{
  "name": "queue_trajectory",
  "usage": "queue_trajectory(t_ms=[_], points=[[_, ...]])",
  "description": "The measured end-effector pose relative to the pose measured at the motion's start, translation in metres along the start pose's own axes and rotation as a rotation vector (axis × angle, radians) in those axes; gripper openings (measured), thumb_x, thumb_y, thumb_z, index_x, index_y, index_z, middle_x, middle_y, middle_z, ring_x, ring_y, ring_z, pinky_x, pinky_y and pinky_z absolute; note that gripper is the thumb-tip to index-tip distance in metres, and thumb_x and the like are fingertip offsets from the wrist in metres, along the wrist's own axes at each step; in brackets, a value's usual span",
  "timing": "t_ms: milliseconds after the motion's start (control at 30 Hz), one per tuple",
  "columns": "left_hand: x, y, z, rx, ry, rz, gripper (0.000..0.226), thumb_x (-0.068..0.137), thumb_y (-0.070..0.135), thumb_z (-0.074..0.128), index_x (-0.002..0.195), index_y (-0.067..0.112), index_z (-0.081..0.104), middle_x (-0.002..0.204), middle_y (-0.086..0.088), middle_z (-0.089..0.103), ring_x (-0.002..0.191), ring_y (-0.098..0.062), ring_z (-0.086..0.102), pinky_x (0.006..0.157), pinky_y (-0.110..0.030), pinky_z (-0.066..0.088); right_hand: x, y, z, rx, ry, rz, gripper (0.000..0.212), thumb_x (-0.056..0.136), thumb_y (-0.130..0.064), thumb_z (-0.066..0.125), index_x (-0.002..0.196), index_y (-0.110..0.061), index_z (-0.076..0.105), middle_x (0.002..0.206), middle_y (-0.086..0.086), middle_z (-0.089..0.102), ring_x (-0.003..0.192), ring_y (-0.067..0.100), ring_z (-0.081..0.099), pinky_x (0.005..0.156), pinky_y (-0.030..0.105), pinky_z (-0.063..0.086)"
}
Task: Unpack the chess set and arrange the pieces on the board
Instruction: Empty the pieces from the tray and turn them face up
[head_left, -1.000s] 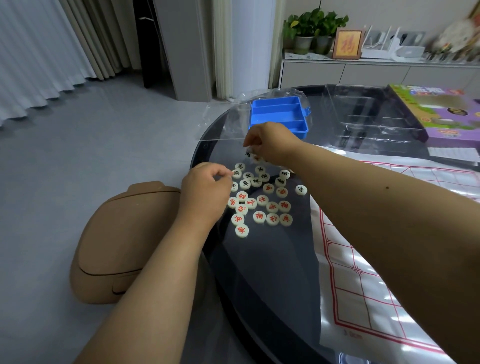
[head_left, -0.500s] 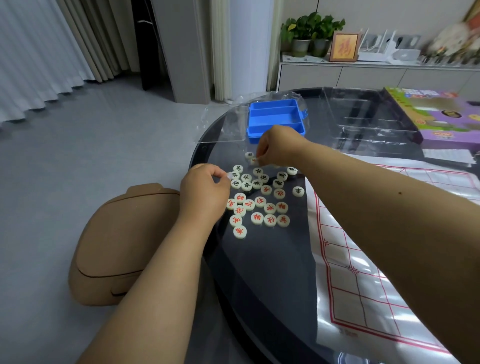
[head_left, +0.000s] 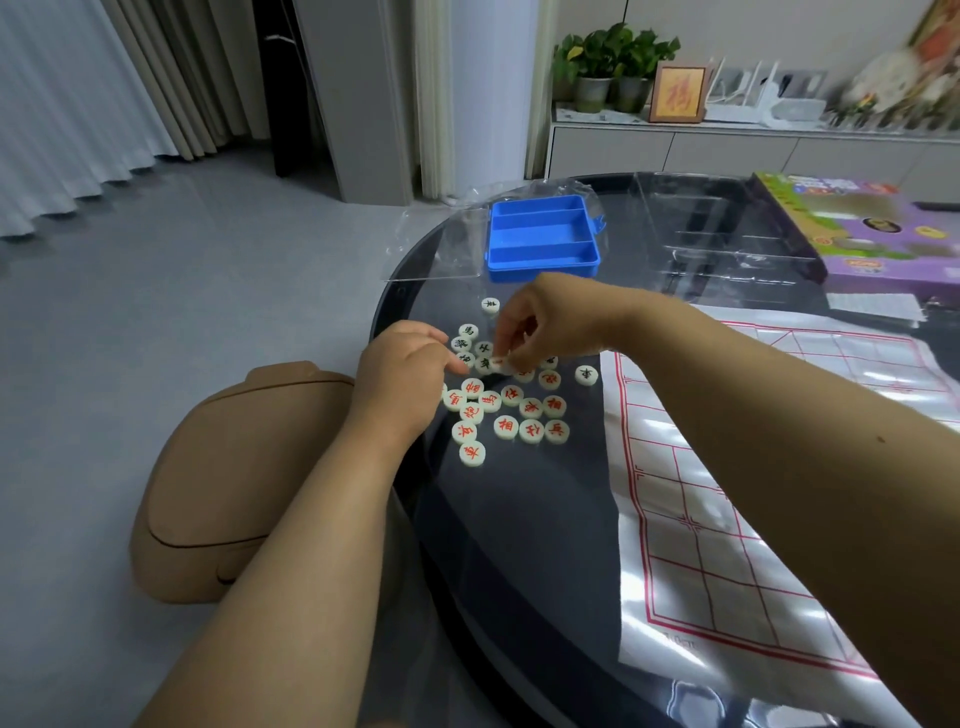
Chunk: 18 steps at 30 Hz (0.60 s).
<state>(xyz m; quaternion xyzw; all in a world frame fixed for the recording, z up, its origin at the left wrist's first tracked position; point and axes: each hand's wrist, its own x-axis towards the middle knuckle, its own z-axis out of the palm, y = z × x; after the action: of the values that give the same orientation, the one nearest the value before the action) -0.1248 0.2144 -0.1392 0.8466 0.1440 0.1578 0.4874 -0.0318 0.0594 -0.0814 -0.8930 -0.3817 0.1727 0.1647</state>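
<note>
Several round white chess pieces (head_left: 505, 427) with red or black characters lie loose on the dark glass table (head_left: 519, 545). My right hand (head_left: 545, 322) reaches over the pile and pinches one piece (head_left: 500, 365) at its fingertips. My left hand (head_left: 402, 369) sits at the pile's left edge with fingers curled, and its fingertips pinch a black-marked piece (head_left: 466, 359). The board (head_left: 727, 493), a glossy sheet with a red grid, lies to the right of the pieces with nothing on it. One black-marked piece (head_left: 490, 305) sits apart near the blue tray.
An empty blue three-slot tray (head_left: 543, 239) stands behind the pile on clear plastic wrap. A clear plastic insert (head_left: 717, 228) and a purple game box (head_left: 857, 228) are at the back right. A beige stool (head_left: 228, 478) stands beside the table's left edge.
My right hand has drawn back from the far end of the pile to its middle and now pinches a piece there. My left hand has shifted slightly right into the pile.
</note>
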Motion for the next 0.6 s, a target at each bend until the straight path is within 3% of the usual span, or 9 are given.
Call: queue_trajectory(t_ms=[200, 300, 400, 533, 600], points=[[-0.001, 0.001, 0.000, 0.004, 0.001, 0.036, 0.032, 0.083, 0.014, 0.045, 0.087, 0.008, 0.076, 0.107, 0.004, 0.061, 0.100, -0.010, 0.055, 0.083, -0.019, 0.041, -0.001, -0.003, 0.010, -0.040, -0.019, -0.015, 0.019, 0.082, -0.022, 0.071, 0.101, -0.025, 0.072, 0.090, -0.015, 0.065, 0.079, 0.004, 0.059, 0.065, 0.013, 0.043], [-0.005, 0.002, -0.002, -0.043, -0.008, 0.071, 0.034, 0.079, 0.016, 0.042, 0.082, 0.016, 0.075, 0.105, 0.005, 0.061, 0.093, -0.002, 0.055, 0.080, -0.016, 0.041, -0.008, 0.000, 0.005, -0.038, 0.085, -0.006, 0.022, 0.086, -0.014, 0.065, 0.103, -0.026, 0.072, 0.087, -0.020, 0.058, 0.079, 0.004, 0.057, 0.065, 0.013, 0.044], [-0.007, 0.004, -0.004, -0.090, -0.063, 0.094, 0.034, 0.078, 0.016, 0.041, 0.077, 0.023, 0.074, 0.106, 0.005, 0.057, 0.096, 0.000, 0.051, 0.077, -0.011, 0.036, -0.021, 0.009, -0.001, -0.030, 0.158, 0.046, 0.027, 0.089, -0.008, 0.058, 0.103, -0.026, 0.073, 0.097, -0.014, 0.058, 0.089, 0.007, 0.055, 0.073, 0.017, 0.044], [-0.004, 0.000, 0.004, 0.050, -0.122, 0.097, 0.049, 0.070, 0.042, 0.040, 0.095, 0.017, 0.073, 0.114, 0.004, 0.050, 0.101, 0.005, 0.038, 0.081, -0.007, 0.029, -0.032, 0.021, 0.003, -0.114, 0.095, 0.121, 0.038, 0.092, -0.004, 0.050, 0.112, -0.029, 0.069, 0.101, -0.011, 0.052, 0.096, 0.012, 0.052, 0.078, 0.022, 0.040], [-0.004, 0.000, 0.008, 0.070, -0.122, 0.072, 0.034, 0.082, 0.039, 0.050, 0.103, 0.017, 0.066, 0.118, 0.002, 0.045, 0.100, 0.006, 0.040, 0.090, -0.016, 0.035, -0.033, 0.023, 0.007, -0.149, 0.048, 0.152, 0.046, 0.092, -0.001, 0.046, 0.123, -0.030, 0.063, 0.103, -0.008, 0.050, 0.097, 0.012, 0.048, 0.079, 0.022, 0.035]])
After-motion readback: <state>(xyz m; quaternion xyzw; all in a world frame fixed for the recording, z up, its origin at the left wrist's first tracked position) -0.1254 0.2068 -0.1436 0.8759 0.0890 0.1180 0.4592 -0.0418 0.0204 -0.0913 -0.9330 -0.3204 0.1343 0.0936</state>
